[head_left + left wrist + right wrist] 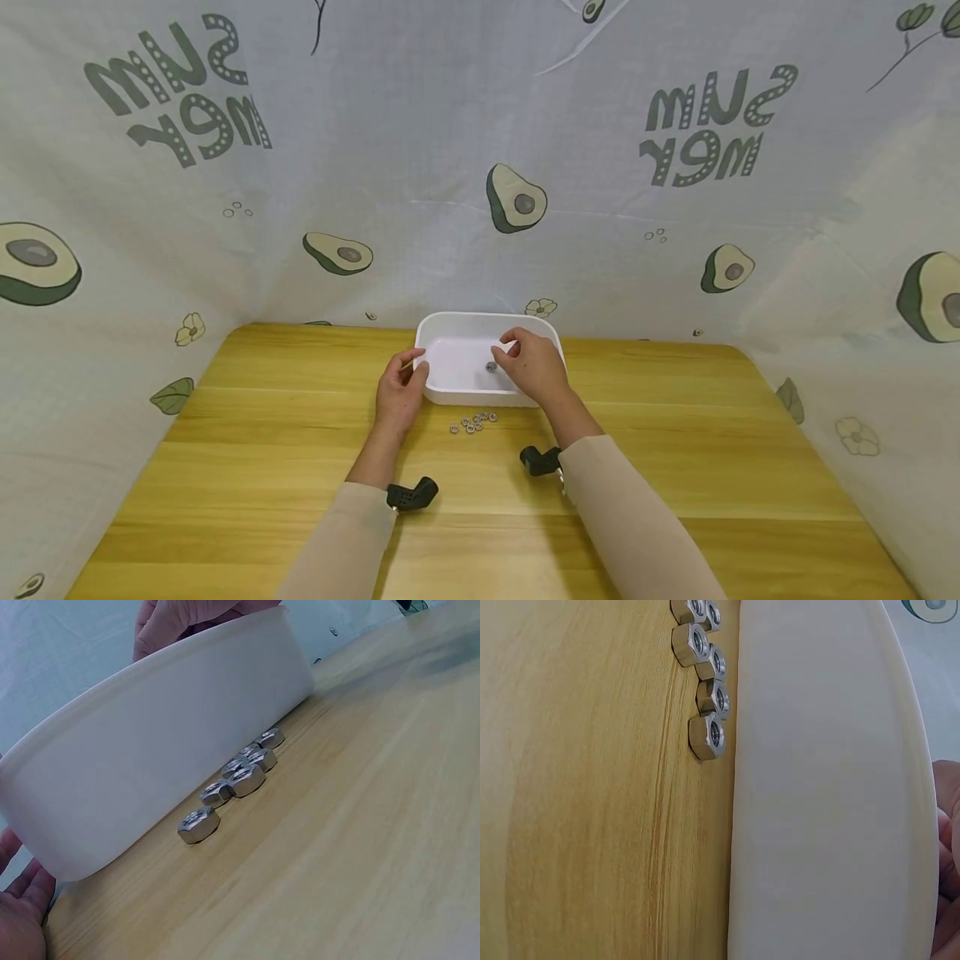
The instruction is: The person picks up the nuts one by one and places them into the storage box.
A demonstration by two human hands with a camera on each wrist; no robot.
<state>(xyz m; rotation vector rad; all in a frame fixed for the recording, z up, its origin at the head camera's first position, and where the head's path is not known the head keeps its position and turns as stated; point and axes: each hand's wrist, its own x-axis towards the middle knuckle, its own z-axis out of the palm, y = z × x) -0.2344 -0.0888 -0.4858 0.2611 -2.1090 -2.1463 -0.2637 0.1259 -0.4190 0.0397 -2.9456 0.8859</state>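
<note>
Tray (480, 398) sits near the middle of the tabletop's (675, 467) far edge, its left end touched by the left hand (400, 392), thumb and forefinger apart. Above it, the right hand (535, 367) has thumb and forefinger parted near a nut (491, 367) inside, while seven nuts (244, 784) lie along its near side.

Avocado-print cloth backdrop (420, 125), yellowish wood-grain tabletop (690, 425)
</note>
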